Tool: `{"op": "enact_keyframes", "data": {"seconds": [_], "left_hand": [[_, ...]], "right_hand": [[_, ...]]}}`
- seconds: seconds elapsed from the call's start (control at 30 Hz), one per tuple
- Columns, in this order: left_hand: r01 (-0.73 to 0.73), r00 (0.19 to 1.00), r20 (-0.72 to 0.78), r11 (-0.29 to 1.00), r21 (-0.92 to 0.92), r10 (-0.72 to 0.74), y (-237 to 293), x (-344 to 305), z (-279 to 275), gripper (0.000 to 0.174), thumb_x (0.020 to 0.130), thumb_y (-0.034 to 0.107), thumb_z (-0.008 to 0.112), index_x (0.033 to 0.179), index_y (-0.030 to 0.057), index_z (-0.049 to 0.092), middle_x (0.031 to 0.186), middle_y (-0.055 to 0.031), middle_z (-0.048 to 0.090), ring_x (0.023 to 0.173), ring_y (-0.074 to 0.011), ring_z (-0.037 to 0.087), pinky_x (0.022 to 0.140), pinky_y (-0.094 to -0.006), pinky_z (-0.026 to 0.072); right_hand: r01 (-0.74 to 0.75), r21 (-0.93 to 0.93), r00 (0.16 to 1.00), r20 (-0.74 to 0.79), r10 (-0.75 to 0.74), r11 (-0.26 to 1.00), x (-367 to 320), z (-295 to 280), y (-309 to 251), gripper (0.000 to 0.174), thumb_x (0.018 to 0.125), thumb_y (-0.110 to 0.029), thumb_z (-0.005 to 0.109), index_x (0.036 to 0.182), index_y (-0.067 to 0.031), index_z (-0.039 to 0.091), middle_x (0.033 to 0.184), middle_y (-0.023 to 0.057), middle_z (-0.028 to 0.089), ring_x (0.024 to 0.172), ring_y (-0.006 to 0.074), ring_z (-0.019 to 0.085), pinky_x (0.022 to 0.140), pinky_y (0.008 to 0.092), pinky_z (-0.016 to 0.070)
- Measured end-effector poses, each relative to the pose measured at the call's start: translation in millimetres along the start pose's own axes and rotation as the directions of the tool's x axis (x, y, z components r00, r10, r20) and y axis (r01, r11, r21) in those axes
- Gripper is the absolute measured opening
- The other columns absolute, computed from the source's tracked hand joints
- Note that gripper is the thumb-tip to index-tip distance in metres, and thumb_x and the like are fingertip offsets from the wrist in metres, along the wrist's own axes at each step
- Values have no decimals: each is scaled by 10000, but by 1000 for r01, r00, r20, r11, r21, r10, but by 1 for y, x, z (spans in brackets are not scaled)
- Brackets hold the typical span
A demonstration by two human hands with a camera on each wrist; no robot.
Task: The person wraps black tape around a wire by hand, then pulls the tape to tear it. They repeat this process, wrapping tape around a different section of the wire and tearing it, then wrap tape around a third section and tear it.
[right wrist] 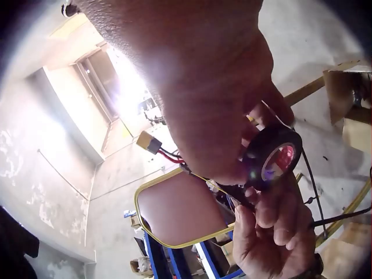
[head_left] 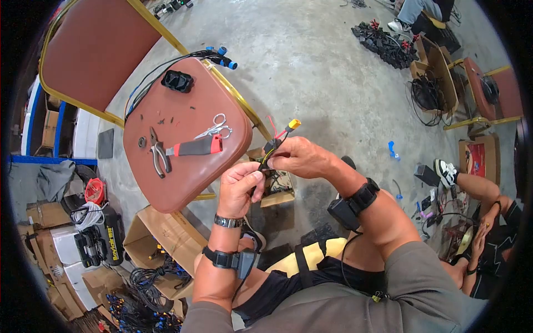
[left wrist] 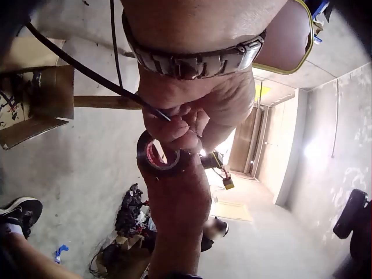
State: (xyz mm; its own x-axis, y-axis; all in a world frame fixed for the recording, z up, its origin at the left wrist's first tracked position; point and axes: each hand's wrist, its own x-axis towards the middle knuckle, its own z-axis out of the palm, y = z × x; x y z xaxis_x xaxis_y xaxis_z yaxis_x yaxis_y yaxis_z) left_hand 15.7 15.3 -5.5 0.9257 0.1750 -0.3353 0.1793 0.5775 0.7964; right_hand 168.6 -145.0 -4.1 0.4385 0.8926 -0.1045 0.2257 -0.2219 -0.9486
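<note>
In the head view my left hand (head_left: pixel 240 186) pinches a thin black cable (right wrist: pixel 314 185) between thumb and fingers. My right hand (head_left: pixel 300 157) is right beside it, fingers curled at a roll of black electrical tape (right wrist: pixel 257 156) that the wrist views show between the two hands. Past the right fingers, the cable's end carries a yellow connector (head_left: pixel 295 124) on short red and black wires. A loose red wire (head_left: pixel 272 124) sticks up near it. The cable's slack runs away from the left hand in the left wrist view. The fingers partly hide the gripped stretch.
On the brown chair (head_left: pixel 183 191) lie pliers (head_left: pixel 159 152), scissors (head_left: pixel 214 129), a red-and-black tool handle (head_left: pixel 197 146) and a black plastic part (head_left: pixel 177 81). Cardboard boxes (head_left: pixel 166 227) with cables stand at left below. Another person (head_left: pixel 480 244) sits at the right.
</note>
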Motion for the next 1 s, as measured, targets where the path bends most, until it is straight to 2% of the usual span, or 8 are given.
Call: {"op": "enact_keyframes", "data": {"seconds": [0.07, 0.2, 0.37, 0.5, 0.57, 0.7, 0.8, 1.0], "left_hand": [[7, 1000, 23, 1000, -7, -6, 0, 0, -1, 176, 916, 57, 631, 1061, -32, 676, 699, -75, 632, 494, -123, 530, 415, -232, 381], [-21, 1000, -3, 1000, -15, 21, -1, -1, 0, 171, 923, 75, 625, 1059, -20, 667, 687, -76, 622, 478, -124, 514, 415, -229, 375], [-44, 989, -139, 999, -8, 43, 0, -1, -2, 168, 931, 92, 615, 1061, -4, 657, 679, -81, 619, 465, -131, 507, 417, -233, 381], [-34, 998, -61, 999, 19, 35, 4, -1, -2, 166, 932, 88, 615, 1063, -3, 658, 676, -77, 619, 467, -131, 506, 425, -232, 385], [-34, 998, -48, 999, 24, 35, 4, -1, -2, 166, 931, 82, 617, 1066, -5, 659, 677, -76, 620, 469, -131, 506, 428, -231, 386], [-75, 994, -71, 994, 74, 81, 0, 0, -3, 163, 919, 34, 623, 1071, -10, 663, 709, -73, 640, 498, -132, 533, 444, -243, 412], [-134, 980, -131, 983, 129, 151, -4, 1, -1, 166, 910, 11, 631, 1070, -12, 663, 741, -73, 659, 530, -135, 571, 462, -248, 442], [-152, 957, -202, 955, 254, 206, -6, 3, 1, 159, 906, 4, 643, 1063, -12, 662, 774, -65, 679, 577, -131, 620, 492, -245, 477]], "right_hand": [[-11, 250, 1000, 26, 5, 968, 0, 3, 1, 231, 905, -198, 633, 962, 17, 694, 851, 127, 666, 765, 190, 610, 733, 349, 498], [-145, 196, 985, 124, 122, 970, 6, 7, 10, 233, 912, -178, 624, 1040, 10, 678, 872, 73, 665, 790, 133, 568, 742, 320, 489], [-138, 476, 990, 90, 109, 869, 1, 6, 0, 272, 889, -168, 630, 1071, 29, 672, 975, 48, 677, 898, 137, 593, 828, 308, 490], [-125, 465, 988, 134, 70, 876, 2, 10, 9, 311, 870, -183, 643, 1082, 43, 674, 1011, 84, 692, 955, 161, 620, 873, 318, 494], [-162, 305, 979, 172, 113, 939, 1, 5, -1, 362, 857, -201, 659, 1125, 42, 665, 1027, 101, 696, 999, 165, 622, 893, 316, 491], [-192, 421, 977, 164, 134, 887, 1, 13, 3, 400, 845, -227, 672, 1133, 51, 659, 1028, 106, 695, 999, 174, 621, 891, 321, 491], [-188, 455, 979, 155, 130, 870, 1, 13, 3, 299, 895, -121, 646, 1156, 24, 667, 1062, 65, 678, 1006, 139, 610, 899, 307, 485], [-155, 442, 987, 115, 115, 883, 1, 19, 1, 294, 909, -181, 657, 1131, 10, 668, 948, 49, 686, 883, 107, 598, 777, 294, 502]]}}
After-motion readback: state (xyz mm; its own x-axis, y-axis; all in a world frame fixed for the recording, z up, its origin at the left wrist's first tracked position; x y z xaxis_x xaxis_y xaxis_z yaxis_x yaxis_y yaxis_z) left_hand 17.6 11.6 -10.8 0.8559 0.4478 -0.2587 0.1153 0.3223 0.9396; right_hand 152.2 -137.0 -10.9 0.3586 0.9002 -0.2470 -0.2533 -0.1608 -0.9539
